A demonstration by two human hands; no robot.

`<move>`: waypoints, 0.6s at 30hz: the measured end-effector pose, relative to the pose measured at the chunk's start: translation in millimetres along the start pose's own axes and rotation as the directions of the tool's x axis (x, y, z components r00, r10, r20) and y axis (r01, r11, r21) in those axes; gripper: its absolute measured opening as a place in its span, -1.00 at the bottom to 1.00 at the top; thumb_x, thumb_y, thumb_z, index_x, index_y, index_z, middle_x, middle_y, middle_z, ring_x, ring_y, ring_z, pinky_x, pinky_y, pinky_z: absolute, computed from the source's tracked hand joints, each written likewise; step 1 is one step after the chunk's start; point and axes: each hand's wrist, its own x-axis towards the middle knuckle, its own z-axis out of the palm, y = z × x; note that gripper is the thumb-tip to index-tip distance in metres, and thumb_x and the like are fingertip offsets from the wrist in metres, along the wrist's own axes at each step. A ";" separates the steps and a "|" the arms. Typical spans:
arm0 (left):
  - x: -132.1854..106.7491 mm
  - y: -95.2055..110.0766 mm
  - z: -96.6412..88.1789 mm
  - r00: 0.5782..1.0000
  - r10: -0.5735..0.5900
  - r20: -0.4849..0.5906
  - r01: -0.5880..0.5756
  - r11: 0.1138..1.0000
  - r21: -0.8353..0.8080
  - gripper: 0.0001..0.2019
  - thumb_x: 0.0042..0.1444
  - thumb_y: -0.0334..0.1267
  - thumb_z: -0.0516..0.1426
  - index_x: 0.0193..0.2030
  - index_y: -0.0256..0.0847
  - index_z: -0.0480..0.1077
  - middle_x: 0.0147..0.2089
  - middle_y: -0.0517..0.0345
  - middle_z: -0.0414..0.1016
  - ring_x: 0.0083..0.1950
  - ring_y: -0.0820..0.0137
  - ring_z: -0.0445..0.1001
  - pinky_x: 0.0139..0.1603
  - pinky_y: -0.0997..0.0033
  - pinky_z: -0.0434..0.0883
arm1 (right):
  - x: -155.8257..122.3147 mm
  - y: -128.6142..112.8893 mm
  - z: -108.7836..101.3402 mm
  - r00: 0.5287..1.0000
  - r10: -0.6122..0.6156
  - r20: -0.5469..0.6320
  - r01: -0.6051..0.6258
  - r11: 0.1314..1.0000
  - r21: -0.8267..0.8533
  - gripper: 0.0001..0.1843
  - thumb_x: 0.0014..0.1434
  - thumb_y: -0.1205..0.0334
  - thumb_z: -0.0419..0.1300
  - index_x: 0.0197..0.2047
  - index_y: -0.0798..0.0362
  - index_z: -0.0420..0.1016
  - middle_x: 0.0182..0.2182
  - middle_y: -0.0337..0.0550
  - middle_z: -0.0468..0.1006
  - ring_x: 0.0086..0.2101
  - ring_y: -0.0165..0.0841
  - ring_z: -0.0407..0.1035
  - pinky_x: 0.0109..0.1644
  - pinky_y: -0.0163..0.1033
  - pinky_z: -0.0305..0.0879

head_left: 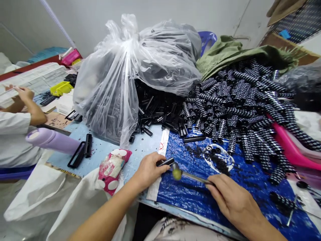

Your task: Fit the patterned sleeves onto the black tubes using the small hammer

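Note:
My left hand (149, 171) is closed around a short black plastic tube (167, 162), whose end sticks out past the thumb and forefinger. A small hammer (194, 177) with a thin metal handle is gripped in my right hand (232, 197). Its head, blurred and yellow-green on one face, is right by the tube's end; whether they touch I cannot tell. Under both lies a blue plastic sheet (185, 195) scattered with tiny black pieces (218, 160). Beyond it, another black tube (194, 139) rests by a heap of black-and-white patterned cylinders (235, 100).
Large clear bags (120, 80) and loose black parts (160, 110) stand at the back. Left are a pink pouch (114, 170), a purple bottle (57, 140) and a co-worker's hand (25, 95). A pink basin (288, 144) sits on the right.

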 end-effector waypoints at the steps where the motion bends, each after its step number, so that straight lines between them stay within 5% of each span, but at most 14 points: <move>1: 1.6 -2.1 -2.0 0.999 -0.022 0.041 0.022 1.000 0.021 -0.80 0.03 -0.18 0.30 -0.23 -0.20 0.57 -0.28 0.16 0.50 -0.24 0.34 0.41 -0.22 0.41 0.25 | 3.5 -2.3 -1.5 0.999 0.016 -0.051 -0.014 0.999 0.039 -0.80 0.37 0.35 0.08 0.04 0.12 0.37 -0.26 -0.07 0.48 -0.29 -0.37 0.44 -0.20 -0.28 0.40; 4: 5.7 -3.3 -1.9 0.985 -0.086 0.146 0.090 0.996 -0.026 -0.76 -0.04 -0.09 0.33 -0.33 -0.22 0.52 -0.45 0.26 0.34 -0.39 0.42 0.29 -0.38 0.45 0.16 | 19.0 -7.2 0.2 0.988 0.035 -0.154 -0.021 0.995 0.096 -0.71 0.38 0.40 0.03 0.14 0.12 0.32 -0.25 -0.07 0.49 -0.30 -0.40 0.45 -0.21 -0.32 0.39; 9: 10.3 -2.6 2.0 0.962 -0.124 0.243 0.160 0.978 -0.136 -0.69 -0.07 -0.05 0.32 -0.42 -0.23 0.36 -0.52 0.34 0.19 -0.47 0.49 0.16 -0.47 0.48 0.07 | 40.2 -10.9 10.0 0.999 0.033 0.039 -0.031 0.998 -0.045 -0.83 0.41 0.26 0.05 0.00 0.05 0.41 -0.33 -0.15 0.49 -0.41 -0.38 0.45 -0.33 -0.29 0.38; 15: 23.0 -5.5 -0.3 0.949 -0.111 0.296 0.138 0.988 -0.071 -0.59 -0.28 -0.10 0.41 -0.49 -0.21 0.28 -0.54 0.37 0.21 -0.47 0.50 0.13 -0.46 0.46 0.02 | 42.1 -25.5 -0.9 0.987 -0.127 -0.101 0.148 0.959 0.241 -0.65 0.37 0.42 0.00 0.19 0.17 0.30 -0.23 -0.03 0.52 -0.24 -0.36 0.46 -0.17 -0.30 0.42; 18: 29.9 -4.7 -0.1 0.940 -0.111 0.323 0.127 0.991 -0.030 -0.55 -0.31 -0.05 0.43 -0.50 -0.21 0.26 -0.55 0.39 0.18 -0.47 0.51 0.10 -0.46 0.46 0.01 | 35.6 -31.7 6.5 0.981 -0.192 0.030 0.186 0.971 0.149 -0.71 0.39 0.35 0.02 0.13 0.17 0.36 -0.34 -0.08 0.50 -0.35 -0.36 0.44 -0.29 -0.30 0.41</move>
